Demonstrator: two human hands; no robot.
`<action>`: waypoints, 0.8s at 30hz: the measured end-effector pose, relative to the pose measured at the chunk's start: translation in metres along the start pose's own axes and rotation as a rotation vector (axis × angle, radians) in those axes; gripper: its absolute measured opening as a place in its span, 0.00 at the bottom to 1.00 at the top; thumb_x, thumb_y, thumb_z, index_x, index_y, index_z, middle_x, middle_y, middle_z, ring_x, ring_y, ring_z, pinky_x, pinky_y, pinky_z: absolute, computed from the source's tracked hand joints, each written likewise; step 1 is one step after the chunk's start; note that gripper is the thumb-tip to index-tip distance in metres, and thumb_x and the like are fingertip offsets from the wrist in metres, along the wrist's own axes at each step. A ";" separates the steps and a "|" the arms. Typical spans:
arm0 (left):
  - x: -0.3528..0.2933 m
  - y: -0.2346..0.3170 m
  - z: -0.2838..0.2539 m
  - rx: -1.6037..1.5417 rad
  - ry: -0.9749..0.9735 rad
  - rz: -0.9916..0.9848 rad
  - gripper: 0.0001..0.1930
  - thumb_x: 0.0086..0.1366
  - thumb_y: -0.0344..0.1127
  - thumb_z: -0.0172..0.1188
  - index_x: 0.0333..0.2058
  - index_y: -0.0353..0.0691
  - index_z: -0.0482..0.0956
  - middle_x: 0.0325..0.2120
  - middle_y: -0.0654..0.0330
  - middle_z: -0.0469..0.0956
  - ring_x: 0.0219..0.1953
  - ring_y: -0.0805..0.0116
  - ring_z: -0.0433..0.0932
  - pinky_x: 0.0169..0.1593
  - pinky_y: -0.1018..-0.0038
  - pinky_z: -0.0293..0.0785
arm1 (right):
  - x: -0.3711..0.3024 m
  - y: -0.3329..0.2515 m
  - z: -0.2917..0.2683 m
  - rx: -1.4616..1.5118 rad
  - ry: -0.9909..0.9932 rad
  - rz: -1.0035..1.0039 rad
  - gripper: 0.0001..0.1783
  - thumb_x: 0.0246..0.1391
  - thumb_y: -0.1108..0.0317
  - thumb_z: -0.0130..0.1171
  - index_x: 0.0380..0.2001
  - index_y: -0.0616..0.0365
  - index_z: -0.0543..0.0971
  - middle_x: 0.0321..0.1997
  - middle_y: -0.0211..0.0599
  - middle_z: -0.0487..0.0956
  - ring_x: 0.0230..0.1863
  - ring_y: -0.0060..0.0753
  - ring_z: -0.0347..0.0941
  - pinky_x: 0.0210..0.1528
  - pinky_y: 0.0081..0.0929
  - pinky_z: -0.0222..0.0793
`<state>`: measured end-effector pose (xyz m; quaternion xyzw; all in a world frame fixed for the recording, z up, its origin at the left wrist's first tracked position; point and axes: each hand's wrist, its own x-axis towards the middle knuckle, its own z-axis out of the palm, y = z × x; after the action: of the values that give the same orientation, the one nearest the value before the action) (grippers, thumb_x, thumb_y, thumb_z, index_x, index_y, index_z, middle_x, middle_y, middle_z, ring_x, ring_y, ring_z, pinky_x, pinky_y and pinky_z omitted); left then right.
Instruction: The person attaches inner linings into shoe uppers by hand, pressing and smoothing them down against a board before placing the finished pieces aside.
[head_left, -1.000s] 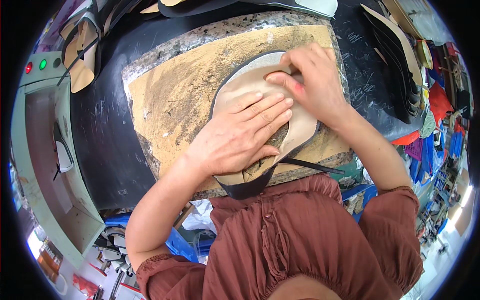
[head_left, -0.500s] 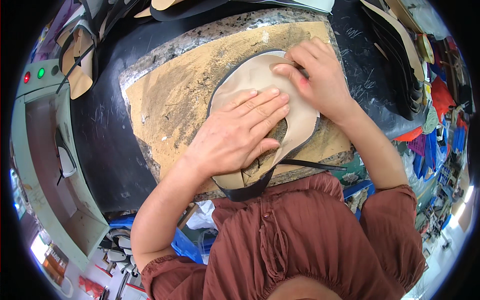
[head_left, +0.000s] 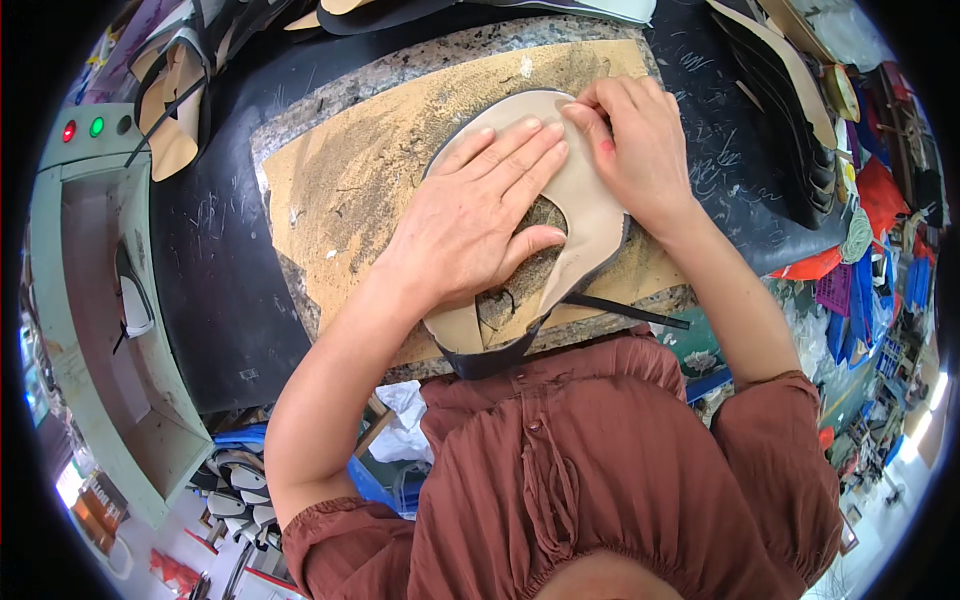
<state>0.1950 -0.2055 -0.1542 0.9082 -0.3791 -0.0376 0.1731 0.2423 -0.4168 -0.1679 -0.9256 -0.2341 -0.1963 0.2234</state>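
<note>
Since the earlier frame the right hand (head_left: pixel 635 135) is pinching further along the beige shoe upper (head_left: pixel 590 215), the left hand (head_left: pixel 470 215) is pressing it flat with spread fingers, so most of the edge seems still left.

There is one view only, from a wide fisheye camera worn on the person's head, looking almost straight down past the rust-red blouse (head_left: pixel 600 470) onto the brown work board (head_left: pixel 350 170) close below. It sits near enough that both forearms rise from the lower edge and fill the middle. Straight edges curve toward the dark round rim, where a grey machine (head_left: pixel 90 300) on the left and stacked goods (head_left: pixel 880 220) on the right squeeze in.
</note>
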 end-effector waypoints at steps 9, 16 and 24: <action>-0.004 -0.019 0.005 0.323 0.137 -0.214 0.36 0.72 0.62 0.38 0.69 0.45 0.58 0.71 0.61 0.56 0.74 0.58 0.47 0.74 0.49 0.33 | 0.000 -0.009 -0.013 0.092 -0.176 -0.556 0.17 0.48 0.68 0.57 0.43 0.60 0.78 0.43 0.36 0.76 0.47 0.38 0.73 0.48 0.33 0.74; -0.109 0.020 -0.041 0.016 -0.149 -0.124 0.33 0.69 0.61 0.46 0.59 0.38 0.72 0.62 0.54 0.69 0.70 0.56 0.58 0.73 0.48 0.38 | 0.025 -0.022 -0.014 0.080 -0.382 -0.631 0.18 0.47 0.69 0.61 0.44 0.61 0.79 0.42 0.38 0.77 0.48 0.38 0.74 0.49 0.34 0.74; -0.122 0.053 -0.026 -0.511 0.080 -0.059 0.17 0.52 0.41 0.72 0.29 0.32 0.79 0.30 0.54 0.80 0.37 0.53 0.79 0.54 0.59 0.75 | 0.029 -0.085 0.006 0.088 -0.564 -0.441 0.36 0.37 0.41 0.73 0.32 0.64 0.74 0.33 0.48 0.80 0.41 0.49 0.78 0.43 0.41 0.74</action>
<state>0.0784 -0.1472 -0.1194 0.8464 -0.3237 -0.1011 0.4105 0.2229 -0.3370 -0.1317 -0.8601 -0.4890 0.0334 0.1417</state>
